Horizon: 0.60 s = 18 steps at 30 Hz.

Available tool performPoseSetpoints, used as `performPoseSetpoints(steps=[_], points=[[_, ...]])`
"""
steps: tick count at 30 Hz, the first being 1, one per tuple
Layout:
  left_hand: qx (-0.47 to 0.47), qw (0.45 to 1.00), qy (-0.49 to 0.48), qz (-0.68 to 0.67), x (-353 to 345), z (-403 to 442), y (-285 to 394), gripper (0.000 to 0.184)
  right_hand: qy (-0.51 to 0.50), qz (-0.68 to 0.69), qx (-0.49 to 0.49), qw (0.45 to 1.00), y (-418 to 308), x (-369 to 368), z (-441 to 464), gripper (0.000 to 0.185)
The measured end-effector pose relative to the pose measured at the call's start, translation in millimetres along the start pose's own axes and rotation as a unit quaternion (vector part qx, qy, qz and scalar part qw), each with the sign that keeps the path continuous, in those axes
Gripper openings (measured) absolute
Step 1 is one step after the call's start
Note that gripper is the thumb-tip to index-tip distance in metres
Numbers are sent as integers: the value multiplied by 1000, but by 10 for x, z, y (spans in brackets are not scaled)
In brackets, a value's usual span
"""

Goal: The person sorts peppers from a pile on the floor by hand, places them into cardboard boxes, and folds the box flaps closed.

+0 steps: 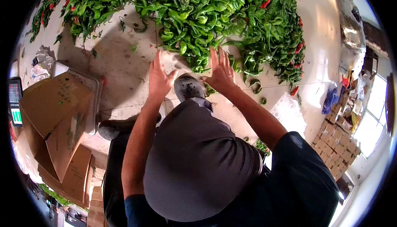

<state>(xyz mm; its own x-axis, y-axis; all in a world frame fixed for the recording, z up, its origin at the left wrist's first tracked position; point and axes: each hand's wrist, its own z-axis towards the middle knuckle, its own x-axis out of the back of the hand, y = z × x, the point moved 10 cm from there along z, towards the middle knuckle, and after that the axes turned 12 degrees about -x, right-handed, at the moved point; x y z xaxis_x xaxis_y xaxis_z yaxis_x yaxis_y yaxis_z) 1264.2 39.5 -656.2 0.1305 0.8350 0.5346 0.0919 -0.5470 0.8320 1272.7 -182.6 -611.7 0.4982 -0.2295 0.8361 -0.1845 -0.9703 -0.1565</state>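
A large heap of green peppers point(198, 16) with some red ones among them spreads over the pale floor ahead of me. My left hand point(160, 78) is stretched forward at the near left side of the heap, fingers apart and nothing in it. Opposite it, my right hand point(221, 72) reaches to the heap's near edge with its fingers spread, also holding nothing. Between the two hands lies a narrow tongue of peppers point(197, 61); whether either hand touches it I cannot tell. My shoe point(189, 87) is just below, between my wrists.
An open cardboard box point(58, 115) stands on a scale platform point(99, 90) at left, beside a display point(15, 103). Flattened cartons point(74, 173) lean below it. Clear plastic point(289, 113) lies at right. Stacked boxes point(337, 144) stand farther right. Loose peppers point(255, 86) dot the floor.
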Motion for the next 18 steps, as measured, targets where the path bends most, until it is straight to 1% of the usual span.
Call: performPoseSetpoints(steps=[1,3,4,7,8,11,12,15,16,18], points=[[-28,999,24,4,30,154,0,92,95,11,72,993,3,-210,194,128],[14,1000,8,-15,21,488,-84,93,-37,-20,-20,999,-116,-430,318,130],[35,999,-1,-25,22,587,-91,94,-55,-26,-35,998,-229,-384,292,128],[59,994,-8,96,90,688,4,79,73,63,-18,995,-188,-426,403,122],[31,989,-2,143,30,693,-11,56,75,85,-40,993,-135,-491,458,116],[-22,988,14,153,-105,696,149,51,127,148,-21,981,-119,-391,478,110],[-33,986,10,165,-143,699,195,41,105,151,-50,982,-63,-419,495,108],[39,984,-2,173,-215,759,110,43,91,146,-47,984,-38,-403,522,109],[35,986,18,160,-222,749,106,44,106,135,-38,984,-62,-384,521,110],[26,989,56,134,-242,722,100,47,108,130,-55,984,-57,-418,543,110]])
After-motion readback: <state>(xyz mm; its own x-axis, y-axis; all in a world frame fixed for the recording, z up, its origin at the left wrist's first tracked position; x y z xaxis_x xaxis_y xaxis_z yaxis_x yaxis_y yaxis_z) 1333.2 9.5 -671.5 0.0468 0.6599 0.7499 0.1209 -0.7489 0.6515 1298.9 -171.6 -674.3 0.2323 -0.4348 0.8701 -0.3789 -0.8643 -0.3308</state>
